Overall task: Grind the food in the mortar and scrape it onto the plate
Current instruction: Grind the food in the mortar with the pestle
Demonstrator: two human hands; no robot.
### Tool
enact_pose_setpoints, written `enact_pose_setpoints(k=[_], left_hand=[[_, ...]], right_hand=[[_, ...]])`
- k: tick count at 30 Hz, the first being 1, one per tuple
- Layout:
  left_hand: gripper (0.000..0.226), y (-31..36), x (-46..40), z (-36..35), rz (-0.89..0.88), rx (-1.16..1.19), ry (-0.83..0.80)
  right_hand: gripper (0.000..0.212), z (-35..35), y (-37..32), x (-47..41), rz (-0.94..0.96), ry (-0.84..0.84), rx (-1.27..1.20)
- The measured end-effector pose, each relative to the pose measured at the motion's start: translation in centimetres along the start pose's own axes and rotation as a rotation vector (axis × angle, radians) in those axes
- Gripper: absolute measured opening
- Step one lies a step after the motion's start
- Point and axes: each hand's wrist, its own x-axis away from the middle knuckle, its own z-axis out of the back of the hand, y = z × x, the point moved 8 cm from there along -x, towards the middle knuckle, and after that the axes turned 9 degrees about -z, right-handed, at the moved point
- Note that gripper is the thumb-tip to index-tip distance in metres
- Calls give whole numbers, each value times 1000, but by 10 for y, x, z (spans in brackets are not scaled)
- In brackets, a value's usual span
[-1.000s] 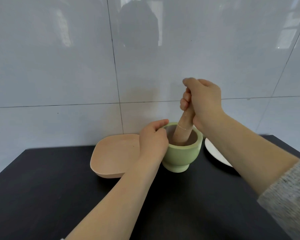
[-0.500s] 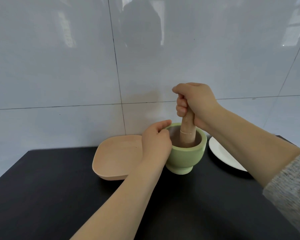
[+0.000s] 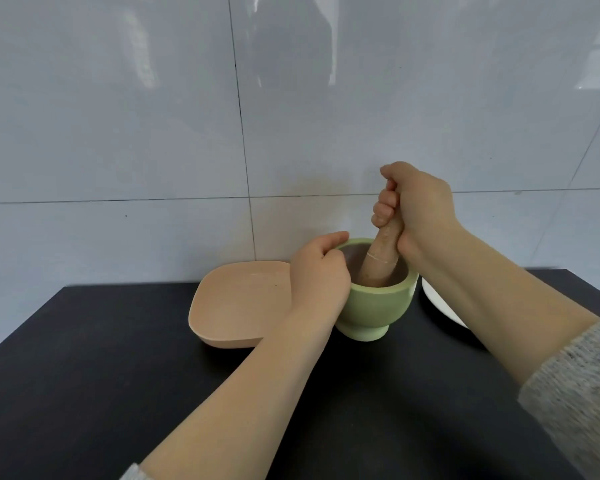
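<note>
A pale green footed mortar stands on the black table near the wall. My left hand grips its left rim and wall. A tan wooden pestle leans inside the bowl, its top to the right, with my right hand wrapped around its upper end. The food inside the mortar is hidden by the rim and pestle. Left of the mortar lies a square peach plate, touching my left wrist's side.
A white round plate lies right of the mortar, mostly hidden behind my right forearm. The black table ends at a tiled wall just behind the dishes. Its right edge runs past the white plate.
The pestle swung from leaning right to upright and now leans right again, with my right hand circling above the bowl. My left hand kept its hold on the mortar.
</note>
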Motion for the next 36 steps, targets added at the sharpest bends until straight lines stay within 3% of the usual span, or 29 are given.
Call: enact_pose_setpoints(k=[9,21,31,36], left_hand=[[46,0,1,0,9,-18,-21],[43,3,-1,1,16,-21,-82],[46,2,0,2,22,-25,-91],[46,6,2,3,11,-41,-70]], right_hand=[[34,-2,-6,7,168,27,-5],[32,-51,-15,34,457,-46,437],[33,-39,-22,24,409,-5,479],[38,-23,-23,14,286,11,456]])
